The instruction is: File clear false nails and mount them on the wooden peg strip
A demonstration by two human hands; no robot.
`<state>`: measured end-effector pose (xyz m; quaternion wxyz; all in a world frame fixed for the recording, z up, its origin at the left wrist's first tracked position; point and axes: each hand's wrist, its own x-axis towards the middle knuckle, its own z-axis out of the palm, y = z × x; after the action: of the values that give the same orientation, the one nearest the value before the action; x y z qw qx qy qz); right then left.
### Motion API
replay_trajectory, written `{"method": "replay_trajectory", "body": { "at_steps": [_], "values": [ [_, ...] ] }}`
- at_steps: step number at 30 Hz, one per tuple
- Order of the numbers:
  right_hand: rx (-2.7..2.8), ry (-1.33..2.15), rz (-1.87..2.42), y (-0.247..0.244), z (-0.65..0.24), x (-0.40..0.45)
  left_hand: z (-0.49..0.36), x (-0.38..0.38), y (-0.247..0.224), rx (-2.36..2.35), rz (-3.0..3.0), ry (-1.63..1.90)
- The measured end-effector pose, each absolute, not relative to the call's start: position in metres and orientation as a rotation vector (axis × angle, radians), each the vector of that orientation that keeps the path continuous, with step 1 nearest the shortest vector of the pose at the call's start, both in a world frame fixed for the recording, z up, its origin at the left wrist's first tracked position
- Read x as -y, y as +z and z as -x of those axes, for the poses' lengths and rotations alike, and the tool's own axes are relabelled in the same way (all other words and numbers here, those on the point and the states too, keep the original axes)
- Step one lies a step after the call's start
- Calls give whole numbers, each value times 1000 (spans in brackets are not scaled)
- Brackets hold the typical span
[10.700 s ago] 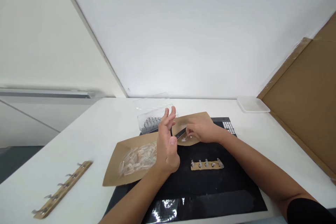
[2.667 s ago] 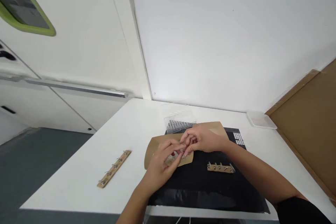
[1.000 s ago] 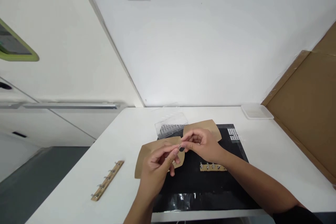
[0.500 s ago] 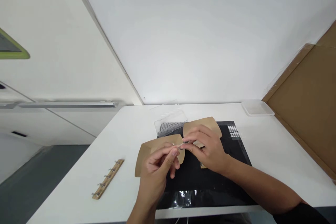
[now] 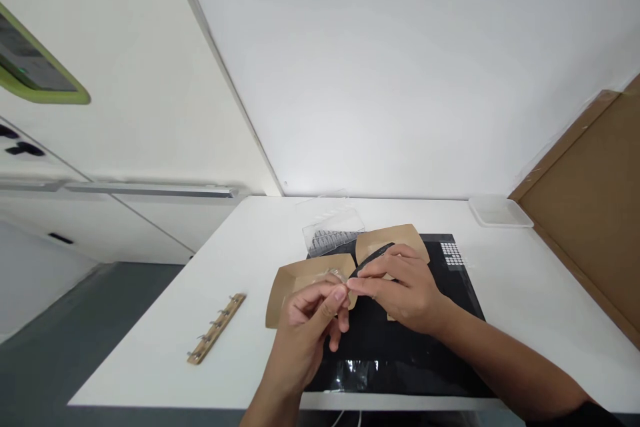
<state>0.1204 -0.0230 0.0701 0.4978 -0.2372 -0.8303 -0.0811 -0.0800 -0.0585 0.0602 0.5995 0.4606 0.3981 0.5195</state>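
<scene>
Fingertips of my left hand (image 5: 315, 320) are pinched together over the black mat (image 5: 400, 353), on something too small to make out. My right hand (image 5: 403, 280) meets them with its own pinch, and a thin dark curved piece (image 5: 373, 259) sticks out between its fingers. Behind my left hand lies an open brown paper tray (image 5: 290, 280) with clear crinkled material inside. A second brown paper tray (image 5: 390, 237) stands behind my right hand, partly covered by it.
A wooden strip with metal hooks (image 5: 217, 329) lies at the left. Behind the trays is a clear case (image 5: 335, 230) with dark patterned pieces. White dots on a sheet (image 5: 451, 253) and a translucent lid (image 5: 500, 211) sit at the right, near a cardboard panel (image 5: 595, 213).
The view has shifted slightly, moving the table items a little to the right in the picture. The dark curved piece at my right hand now shows more fully, tilted upward.
</scene>
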Motion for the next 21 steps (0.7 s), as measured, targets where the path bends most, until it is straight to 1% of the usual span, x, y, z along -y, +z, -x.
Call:
{"method": "replay_trajectory", "body": {
  "at_steps": [5, 10, 16, 21],
  "values": [
    [1976, -87, 525, 70, -121, 20, 80, 63, 66, -957, -1116, 1158],
    [2012, -31, 583, 65, -116, 20, 81, 63, 64, -969, -1077, 1159],
    [1949, -115, 586, 57, -112, 24, 86, 58, 61, -902, -1023, 1063],
    [1968, -140, 620, 47, -113, 24, 87, 58, 60, -878, -1035, 1072]
  ]
}}
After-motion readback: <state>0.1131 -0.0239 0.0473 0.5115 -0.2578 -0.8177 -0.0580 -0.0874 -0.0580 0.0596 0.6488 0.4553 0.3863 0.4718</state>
